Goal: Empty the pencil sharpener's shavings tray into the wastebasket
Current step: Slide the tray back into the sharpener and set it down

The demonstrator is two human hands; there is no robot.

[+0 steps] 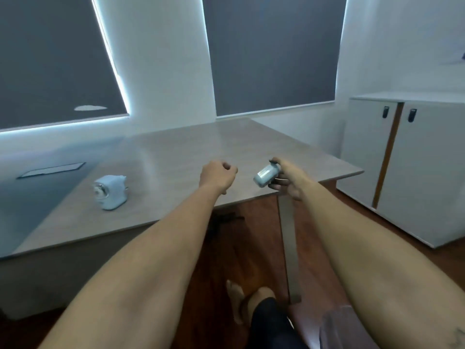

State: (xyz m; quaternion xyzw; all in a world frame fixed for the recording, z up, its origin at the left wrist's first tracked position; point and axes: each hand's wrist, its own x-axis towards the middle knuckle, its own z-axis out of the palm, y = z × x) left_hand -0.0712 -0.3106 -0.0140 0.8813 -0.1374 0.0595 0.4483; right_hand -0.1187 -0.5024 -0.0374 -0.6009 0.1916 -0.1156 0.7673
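Observation:
The pale blue pencil sharpener [110, 192] stands on the grey wooden desk [181, 152], left of both hands. My right hand [286, 180] is shut on the small light shavings tray [266, 175], held tilted above the desk's near right edge. My left hand [218, 178] hovers over the desk a little to the left of the tray, fingers curled into a loose fist with nothing in it. No wastebasket is in view.
A white two-door cabinet [412, 167] stands to the right on the brown wood floor [251, 248]. A metal desk leg [288, 243] drops below my right hand. A cable flap [51, 170] sits in the desk at far left. My feet show below.

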